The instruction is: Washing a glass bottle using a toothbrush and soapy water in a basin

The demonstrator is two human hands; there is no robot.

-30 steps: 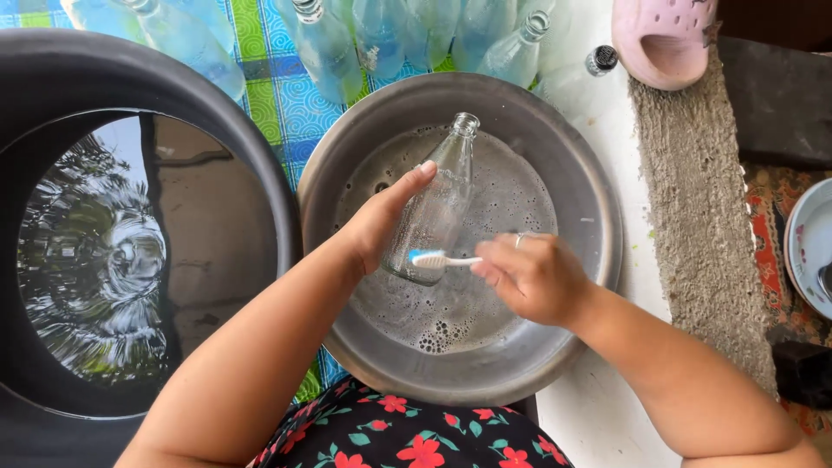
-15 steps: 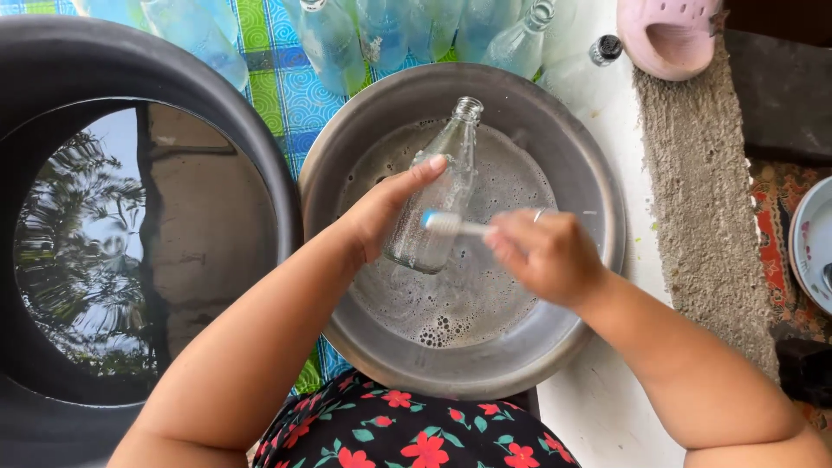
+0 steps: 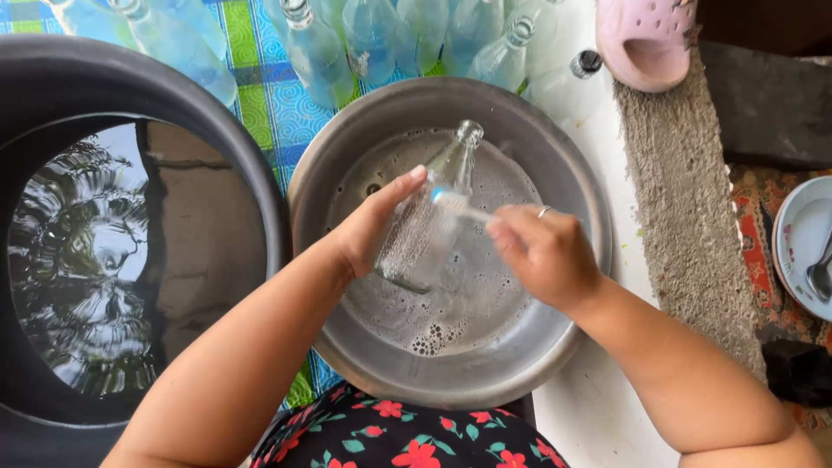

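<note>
Left hand (image 3: 374, 227) is wrapping the glass bottle (image 3: 425, 230) from its left side, thumb lying up along the body, fingers curled round behind it. Right hand (image 3: 544, 253) is pinching the handle of a small toothbrush (image 3: 452, 203), fingers closed tight, ring showing on one finger. Brush head is pressing against the bottle's upper body, just below the neck.

Key relation: bottle is sitting between the two hands, hanging over the middle of the metal basin (image 3: 572, 295). Long axis is running from base at lower left, nearest the person, to mouth at upper right, pointing away. Brush is lying across that axis, coming in from the right. Left hand is nearer the base, right hand nearer the shoulder and neck.

Basin is holding shallow soapy water, foam collecting at its near edge.

Counts: one bottle in hand, one brush, one basin. One big black tub (image 3: 52, 69) of clear water is sitting to the left. Row of empty glass bottles (image 3: 316, 52) is lying beyond the basin on a checked cloth (image 3: 260, 95); about eight showing, some cut off by the frame. One pink clog (image 3: 646, 39) at upper right. One plate with a spoon (image 3: 802, 243) at the right edge.
</note>
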